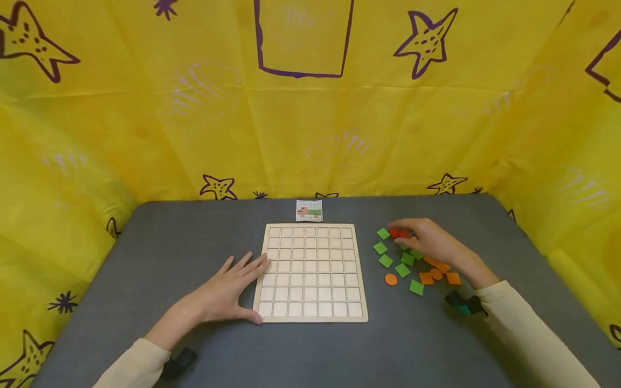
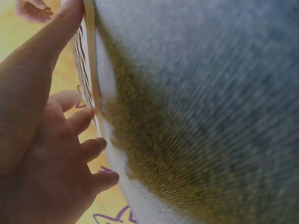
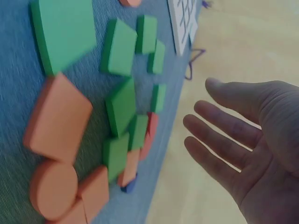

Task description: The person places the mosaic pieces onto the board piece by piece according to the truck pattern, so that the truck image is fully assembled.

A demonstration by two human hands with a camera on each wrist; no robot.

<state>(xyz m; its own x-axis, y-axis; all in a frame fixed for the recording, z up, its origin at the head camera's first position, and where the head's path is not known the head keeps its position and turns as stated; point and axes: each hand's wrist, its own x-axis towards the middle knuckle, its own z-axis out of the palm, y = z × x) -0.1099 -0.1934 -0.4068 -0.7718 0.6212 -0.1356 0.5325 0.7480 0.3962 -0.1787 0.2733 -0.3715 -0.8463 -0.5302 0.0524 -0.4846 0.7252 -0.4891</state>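
Observation:
A pale wooden grid board (image 1: 310,319) lies flat in the middle of the table, its square cells bare. My left hand (image 1: 225,293) rests at the board's left side, fingers spread, thumb at the lower left corner and fingertips at the left edge. Over the loose pieces at the right hovers my right hand (image 1: 432,242), fingers relaxed and holding nothing. Below and around it lie several green square tiles (image 1: 402,270), orange square tiles (image 1: 453,278) and orange round pieces (image 1: 391,279). Red pieces (image 1: 393,233) show by its fingertips, and a blue piece (image 3: 130,184) lies farther back.
A small picture card (image 1: 309,210) with a coloured grid pattern lies behind the board. Yellow cloth (image 1: 301,118) printed with starfish surrounds the grey table (image 1: 310,355) at the back and sides. A dark strap (image 1: 464,303) hangs at the right wrist.

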